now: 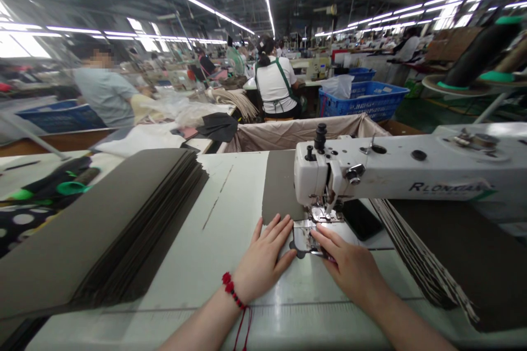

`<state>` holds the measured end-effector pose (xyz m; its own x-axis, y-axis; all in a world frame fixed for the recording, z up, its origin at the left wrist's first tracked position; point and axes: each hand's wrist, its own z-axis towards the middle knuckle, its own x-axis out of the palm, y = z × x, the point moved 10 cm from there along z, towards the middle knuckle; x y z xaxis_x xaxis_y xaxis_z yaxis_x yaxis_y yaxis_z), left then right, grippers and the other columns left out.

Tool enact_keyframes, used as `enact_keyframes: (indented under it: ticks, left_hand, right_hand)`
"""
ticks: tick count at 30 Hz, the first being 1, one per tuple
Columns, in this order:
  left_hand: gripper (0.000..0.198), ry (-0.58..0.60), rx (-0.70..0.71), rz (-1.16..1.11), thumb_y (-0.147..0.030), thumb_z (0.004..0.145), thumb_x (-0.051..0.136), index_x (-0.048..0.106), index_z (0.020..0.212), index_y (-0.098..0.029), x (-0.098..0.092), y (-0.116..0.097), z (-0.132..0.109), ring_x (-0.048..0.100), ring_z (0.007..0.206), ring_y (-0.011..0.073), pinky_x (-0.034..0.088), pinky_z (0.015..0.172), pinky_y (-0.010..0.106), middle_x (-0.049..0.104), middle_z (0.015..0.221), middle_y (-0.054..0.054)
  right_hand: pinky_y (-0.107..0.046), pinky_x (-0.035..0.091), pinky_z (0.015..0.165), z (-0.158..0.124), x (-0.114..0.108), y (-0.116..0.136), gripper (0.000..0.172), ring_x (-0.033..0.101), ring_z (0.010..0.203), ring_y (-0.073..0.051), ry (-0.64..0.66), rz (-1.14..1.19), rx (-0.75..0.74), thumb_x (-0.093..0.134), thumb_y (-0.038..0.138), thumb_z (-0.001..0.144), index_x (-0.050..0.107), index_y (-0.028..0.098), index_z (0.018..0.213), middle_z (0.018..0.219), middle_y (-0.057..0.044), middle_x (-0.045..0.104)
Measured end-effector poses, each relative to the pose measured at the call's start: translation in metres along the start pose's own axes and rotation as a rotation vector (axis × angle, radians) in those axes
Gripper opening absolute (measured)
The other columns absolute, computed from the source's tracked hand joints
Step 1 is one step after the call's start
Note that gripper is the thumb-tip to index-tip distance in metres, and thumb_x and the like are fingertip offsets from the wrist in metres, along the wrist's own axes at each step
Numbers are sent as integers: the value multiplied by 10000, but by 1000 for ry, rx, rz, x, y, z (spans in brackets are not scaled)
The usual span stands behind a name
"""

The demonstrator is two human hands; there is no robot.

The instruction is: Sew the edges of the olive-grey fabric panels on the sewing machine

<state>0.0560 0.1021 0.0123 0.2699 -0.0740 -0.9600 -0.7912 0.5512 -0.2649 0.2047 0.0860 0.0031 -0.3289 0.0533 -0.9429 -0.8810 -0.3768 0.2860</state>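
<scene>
My left hand [268,255] lies flat, fingers stretched forward, its fingertips on the near edge of a dark grey fabric panel [284,186]. That panel runs under the head of a white sewing machine [315,173]. My right hand [354,266] rests beside the metal needle plate [303,237], index finger pointing toward the presser foot [328,214]. Thread snips [318,253] seem tucked under its palm, with only a blade and a bit of handle showing. A dark phone [362,220] lies behind the right hand, below the machine arm.
Stacked grey panels [123,219] cover the table's left side; another stack [461,258] lies at right. A cloth-lined bin [284,132] stands beyond the table, near blue crates [362,101]. Co-workers sit ahead, one in a white top [275,82]. Thread cones [480,55] rise at upper right.
</scene>
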Motion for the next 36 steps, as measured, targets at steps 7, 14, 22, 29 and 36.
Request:
enact_keyframes:
  ticks: [7, 14, 22, 29, 36]
  left_hand:
    - [577, -28, 3, 5, -479, 983, 370, 176, 1498, -306, -2, 0, 0, 202, 1426, 247, 157, 1168, 495, 275, 1537, 28]
    - [586, -21, -3, 14, -484, 979, 378, 165, 1498, -314, -1, 0, 1, 190, 1430, 242, 169, 1165, 504, 260, 1542, 19]
    - [570, -42, 13, 4, -467, 979, 392, 200, 1492, -310, -2, -1, 0, 236, 1415, 253, 173, 1161, 503, 298, 1527, 37]
    - [582, -46, 6, 10, -452, 967, 432, 211, 1487, -312, -2, 0, -1, 248, 1411, 247, 179, 1160, 499, 308, 1524, 26]
    - [631, -58, 12, 44, -467, 978, 388, 115, 1508, -262, 2, 0, -1, 186, 1431, 234, 150, 1160, 480, 228, 1554, 52]
  right_hand:
    - [-352, 551, 824, -1, 2, -1, 561, 642, 1047, -205, 6, 1, -2, 517, 158, 857, 446, 333, 1385, 1470, 2, 427]
    - [-363, 552, 824, -1, 1, -1, 555, 643, 1043, -207, 5, -4, 6, 510, 158, 864, 443, 337, 1386, 1463, 11, 437]
    - [-346, 538, 858, -1, -1, 0, 575, 622, 1088, -204, -12, 11, -1, 509, 139, 843, 450, 321, 1385, 1454, -4, 450]
    - [-365, 527, 872, -1, -2, 0, 542, 607, 1111, -206, -11, 13, 10, 496, 157, 867, 450, 318, 1382, 1456, 11, 448]
    - [-361, 506, 905, -2, -7, 3, 529, 581, 1152, -206, -25, 24, 14, 495, 162, 866, 465, 305, 1374, 1453, 3, 453]
